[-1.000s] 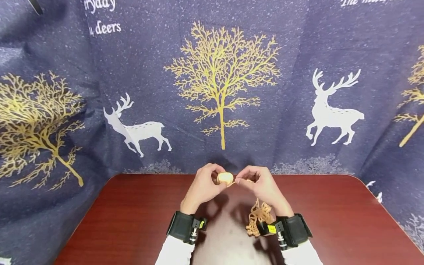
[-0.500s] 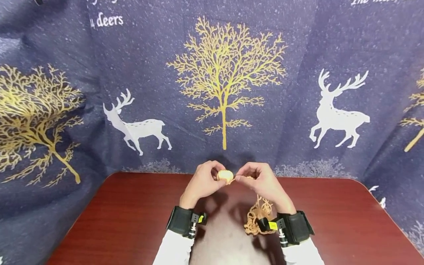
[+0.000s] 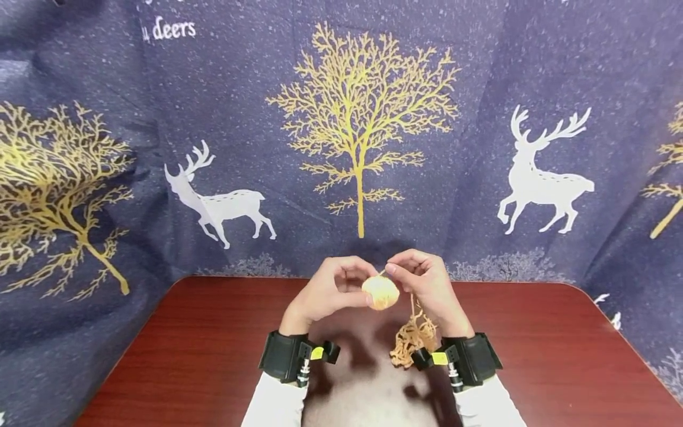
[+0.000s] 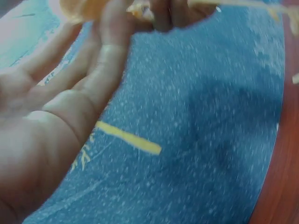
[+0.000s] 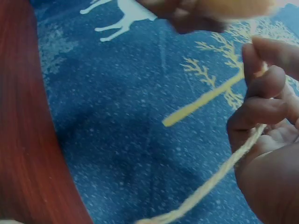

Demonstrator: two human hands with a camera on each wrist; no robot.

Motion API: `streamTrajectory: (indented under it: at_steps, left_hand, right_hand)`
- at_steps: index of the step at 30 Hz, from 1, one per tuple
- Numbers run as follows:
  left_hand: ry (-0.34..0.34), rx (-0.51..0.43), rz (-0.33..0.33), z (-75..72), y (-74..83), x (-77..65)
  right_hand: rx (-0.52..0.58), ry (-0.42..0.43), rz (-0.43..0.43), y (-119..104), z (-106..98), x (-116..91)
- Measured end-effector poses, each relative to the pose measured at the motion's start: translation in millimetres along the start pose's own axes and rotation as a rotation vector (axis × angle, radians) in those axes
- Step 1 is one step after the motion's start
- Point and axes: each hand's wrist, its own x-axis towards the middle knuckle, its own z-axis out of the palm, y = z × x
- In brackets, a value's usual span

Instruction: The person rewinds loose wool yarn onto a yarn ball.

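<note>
My left hand (image 3: 333, 290) pinches a small pale-yellow rounded thing (image 3: 381, 292) between thumb and fingers, above the table. Its kind is hard to tell; in the left wrist view it is orange-tinted and cut off at the top. My right hand (image 3: 427, 284) stands close on its right and pinches a thin tan cord (image 5: 210, 186) at the thing's upper edge. From under the right hand's fingers the cord runs down to a loose tangle of the same cord (image 3: 413, 339) beside the right wrist. Blur hides how cord and rounded thing join.
A reddish-brown table (image 3: 213, 344) with rounded far corners lies below the hands. Behind it hangs a dark blue cloth (image 3: 453, 196) printed with white deer and golden trees. Black straps with small cameras (image 3: 285, 356) circle both wrists.
The rounded thing has moved right and slightly down and turned, showing a broader face. My left hand's fingers have extended further, and my right fingertips have risen to its top edge.
</note>
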Motion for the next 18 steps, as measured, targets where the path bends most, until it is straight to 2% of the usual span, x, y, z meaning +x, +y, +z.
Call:
streamTrajectory:
  at_steps: [2, 5, 8, 11, 15, 18]
  left_hand:
    - [0.096, -0.09, 0.053, 2.4, 0.6, 1.9]
    - [0.267, -0.221, 0.083, 6.4, 1.7, 5.3]
    - [0.446, -0.357, 0.08, 9.3, 4.4, 8.4]
    - [0.581, -0.442, 0.096, 10.7, 7.4, 10.8]
    - [0.722, -0.477, 0.126, 9.0, 8.0, 12.9]
    - [0.823, -0.445, 0.128, 6.0, 5.5, 13.1]
  right_hand:
    - [0.037, 0.015, 0.003, 2, 5, 0]
    - [-0.023, 0.044, -0.012, 2, 13, 0]
    - [-0.254, 0.058, -0.061, -2, 19, 0]
    - [-0.504, 0.025, -0.122, -6, 21, -3]
    - [-0.801, -0.089, -0.217, -13, 23, -7]
    - [-1.018, -0.19, -0.266, -20, 26, -10]
